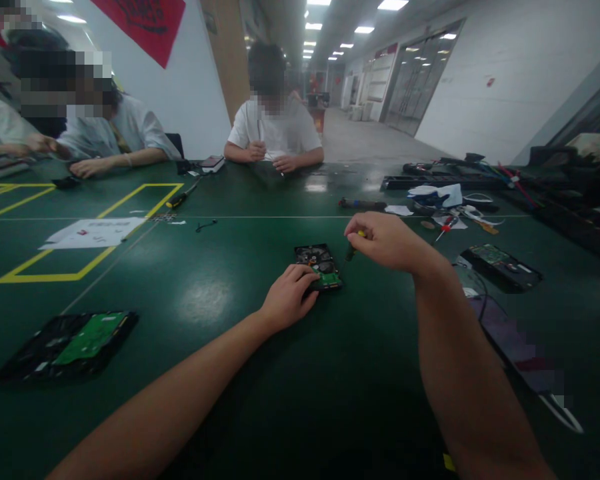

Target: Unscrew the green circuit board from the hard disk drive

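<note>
"Resting on the hard drive (323, 265) in the middle of the worktop (250, 227), is the left hand (290, 293) gripping?"

"One cannot tell; its fingers are bending over the near side. The right hand (380, 239) is pinching a screwdriver (351, 253) beside the drive's right edge."

"What could be going wrong?"

"A loose left hold could be letting the drive slide; a slanting tip could be scraping its green board (329, 280)."

Bench (240, 253): passage available between left hard drive (87, 343) and central hard drive (321, 257). Left grip (291, 292) obstructs the latter's near-left side; right grip (386, 240), with screwdriver (351, 253), obstructs its right. Right hard drive (500, 267) and far-right cables (514, 179) restrict passage beyond.
</note>
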Available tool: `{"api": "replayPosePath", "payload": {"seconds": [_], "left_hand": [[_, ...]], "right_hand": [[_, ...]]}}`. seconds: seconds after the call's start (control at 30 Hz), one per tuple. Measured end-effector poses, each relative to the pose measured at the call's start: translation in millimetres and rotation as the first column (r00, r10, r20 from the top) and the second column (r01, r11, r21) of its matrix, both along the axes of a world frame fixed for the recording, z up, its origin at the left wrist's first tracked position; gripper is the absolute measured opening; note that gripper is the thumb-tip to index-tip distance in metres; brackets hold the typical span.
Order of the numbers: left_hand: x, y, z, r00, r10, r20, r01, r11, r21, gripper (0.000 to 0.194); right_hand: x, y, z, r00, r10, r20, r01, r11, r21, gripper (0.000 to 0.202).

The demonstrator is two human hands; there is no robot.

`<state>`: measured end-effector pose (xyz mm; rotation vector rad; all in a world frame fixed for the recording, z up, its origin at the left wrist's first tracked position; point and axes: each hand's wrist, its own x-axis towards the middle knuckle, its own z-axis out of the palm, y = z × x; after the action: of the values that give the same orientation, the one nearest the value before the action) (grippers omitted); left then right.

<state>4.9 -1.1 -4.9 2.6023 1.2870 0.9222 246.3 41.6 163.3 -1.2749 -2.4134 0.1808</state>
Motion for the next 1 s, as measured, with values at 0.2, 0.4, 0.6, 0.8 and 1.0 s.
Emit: {"api": "replayPosePath", "payload": {"seconds": [0.2, 0.4, 0.6, 0.8, 1.0], "left_hand": [[-1.4, 1.0, -2.0, 1.000, -0.013, 0.009, 0.013, 1.000, -0.003, 0.034], [-1.6, 0.0, 0.2, 1.000, -0.016, 0.005, 0.016, 1.000, -0.008, 0.034], [-2.1, 0.7, -1.5, 1.000, -0.018, 0.011, 0.018, 1.000, 0.005, 0.034], [-1.8, 0.3, -0.7, 1.000, -0.027, 0.011, 0.028, 1.000, -0.004, 0.035], [-2.1, 0.0, -1.5, 1.000, -0.019, 0.017, 0.019, 1.000, -0.002, 0.035]], "right_hand": [[-4.9, 3.1, -9.3, 0.994, -0.040, 0.097, 0.037, 0.999, 0.028, 0.025], [-0.8, 1.7, -17.5, 0.990, 0.077, 0.122, -0.074, 0.997, -0.030, 0.019], [-4.7, 0.8, -16.7, 0.991, -0.021, 0.130, 0.021, 1.000, -0.002, 0.007], [-13.0, 2.1, -22.2, 0.962, -0.181, 0.203, 0.171, 0.983, 0.069, 0.010], [-6.5, 0.8, -17.0, 0.990, 0.034, 0.137, -0.034, 0.999, -0.005, 0.013]]}}
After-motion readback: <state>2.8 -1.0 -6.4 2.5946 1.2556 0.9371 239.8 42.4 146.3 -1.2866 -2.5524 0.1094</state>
